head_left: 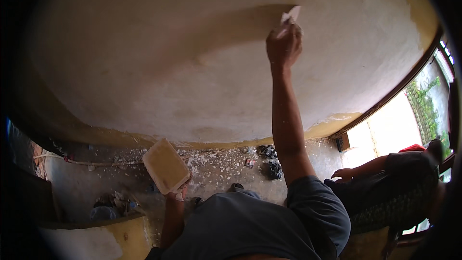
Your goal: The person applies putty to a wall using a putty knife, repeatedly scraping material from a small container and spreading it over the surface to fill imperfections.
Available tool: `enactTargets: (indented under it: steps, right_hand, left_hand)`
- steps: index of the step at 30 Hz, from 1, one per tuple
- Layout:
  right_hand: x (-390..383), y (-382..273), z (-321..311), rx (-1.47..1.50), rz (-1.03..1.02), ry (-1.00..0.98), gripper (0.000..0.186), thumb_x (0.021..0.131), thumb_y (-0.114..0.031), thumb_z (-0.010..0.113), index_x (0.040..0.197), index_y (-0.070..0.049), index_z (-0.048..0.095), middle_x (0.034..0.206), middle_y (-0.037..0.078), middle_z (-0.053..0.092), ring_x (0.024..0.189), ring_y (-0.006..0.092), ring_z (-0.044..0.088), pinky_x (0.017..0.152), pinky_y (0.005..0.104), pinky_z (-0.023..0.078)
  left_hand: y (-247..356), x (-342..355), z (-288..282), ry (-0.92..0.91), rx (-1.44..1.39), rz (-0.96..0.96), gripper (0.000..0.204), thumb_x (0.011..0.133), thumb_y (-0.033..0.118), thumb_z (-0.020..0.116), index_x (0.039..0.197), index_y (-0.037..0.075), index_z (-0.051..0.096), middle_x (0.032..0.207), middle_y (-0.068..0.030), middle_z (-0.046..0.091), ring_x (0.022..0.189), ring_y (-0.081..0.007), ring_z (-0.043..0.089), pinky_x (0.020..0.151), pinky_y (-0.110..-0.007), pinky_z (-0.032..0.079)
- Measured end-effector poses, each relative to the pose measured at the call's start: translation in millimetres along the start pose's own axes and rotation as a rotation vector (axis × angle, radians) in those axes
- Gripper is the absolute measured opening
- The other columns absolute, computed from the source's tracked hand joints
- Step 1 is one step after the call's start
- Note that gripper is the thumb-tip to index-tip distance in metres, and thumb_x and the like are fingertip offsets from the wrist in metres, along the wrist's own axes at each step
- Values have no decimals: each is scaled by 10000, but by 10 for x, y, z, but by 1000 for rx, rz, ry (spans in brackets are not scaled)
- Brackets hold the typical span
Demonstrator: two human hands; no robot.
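My right arm reaches up to a pale plastered wall [207,77]. My right hand [285,45] is closed round a putty knife [291,14], whose light blade meets the wall surface. A dark shadow runs leftward from the blade. Low on the left, my left hand [180,193] grips the near edge of a shallow rectangular tray [166,166] with a whitish rim and a yellowish-beige middle. The tray is apart from the wall, and most of the fingers under it are hidden.
White flakes litter the floor [216,168] along the wall's foot. Black plastic bags [275,169] lie near a small packet [250,163]. At the right, another person [394,188] is close by a bright opening. A bucket [103,213] with debris stands lower left, behind a low wall [96,240].
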State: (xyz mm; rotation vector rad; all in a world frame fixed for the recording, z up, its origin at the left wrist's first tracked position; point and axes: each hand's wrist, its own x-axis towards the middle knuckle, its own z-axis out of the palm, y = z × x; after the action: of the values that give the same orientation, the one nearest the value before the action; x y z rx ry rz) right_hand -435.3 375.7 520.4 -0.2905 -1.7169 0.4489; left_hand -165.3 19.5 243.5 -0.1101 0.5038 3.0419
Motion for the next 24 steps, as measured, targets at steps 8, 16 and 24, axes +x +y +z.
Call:
enactTargets:
  steps: [8, 16, 24]
  right_hand:
    - [-466, -625, 77, 219, -822, -186, 416, 809, -95, 634, 1220, -156, 629, 1075, 97, 659, 953, 297, 627, 796, 438, 519]
    - [1686, -1173, -266, 299, -920, 350, 257, 788, -11, 597, 1005, -110, 691, 999, 114, 690, 914, 315, 640, 780, 446, 503]
    - [-12, -237, 148, 6, -1057, -154, 526, 778, -231, 710, 1283, -275, 570, 1357, 6, 474, 1287, 263, 409, 994, 535, 402]
  left_hand:
    - [25, -3, -47, -26, -29, 8, 703, 839, 487, 650, 1388, 109, 428, 1329, -138, 524, 1170, -363, 548, 914, -556, 509]
    - [33, -26, -149, 59, -38, -12, 704, 871, 510, 579, 1411, 94, 401, 1366, -154, 500, 1241, -389, 489, 958, -574, 479]
    - [45, -31, -74, 56, -32, -6, 671, 879, 521, 567, 1398, 122, 423, 1335, -146, 529, 1188, -369, 548, 878, -570, 534]
